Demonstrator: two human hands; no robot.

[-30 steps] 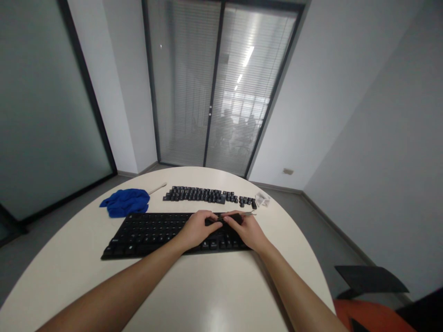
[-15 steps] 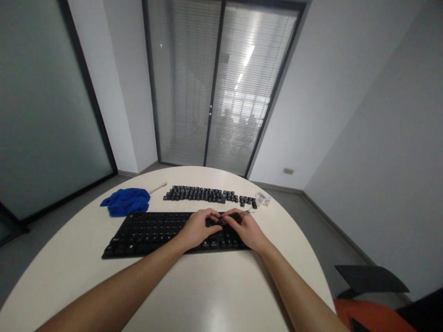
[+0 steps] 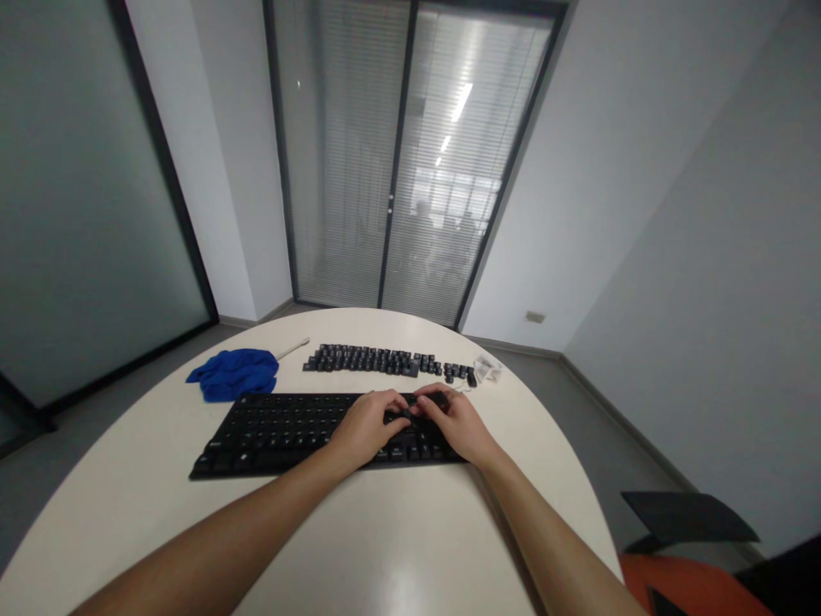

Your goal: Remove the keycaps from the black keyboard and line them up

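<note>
A black keyboard (image 3: 275, 432) lies on the table with many of its keys in place. Over its right part, my left hand (image 3: 369, 423) is curled with thumb and fingers drawn together. My right hand (image 3: 455, 419) meets it from the other side, thumb and forefinger pinched. Between the fingertips of both hands is a small black piece that looks like a keycap (image 3: 409, 413), mostly hidden by the fingers. Behind the keyboard, loose black keycaps (image 3: 363, 359) are laid out in rows on the table.
A crumpled blue cloth (image 3: 240, 375) lies at the keyboard's far left, with a thin pale stick (image 3: 293, 349) beside it. Right of the loose keycaps is a crumpled whitish wrapper (image 3: 488, 370). The round white table (image 3: 359, 539) has a chair (image 3: 686, 586) at its right.
My hands stay at the same spot over the keyboard. Only the fingertips have shifted slightly, the right fingers a little upward and the left thumb a touch.
</note>
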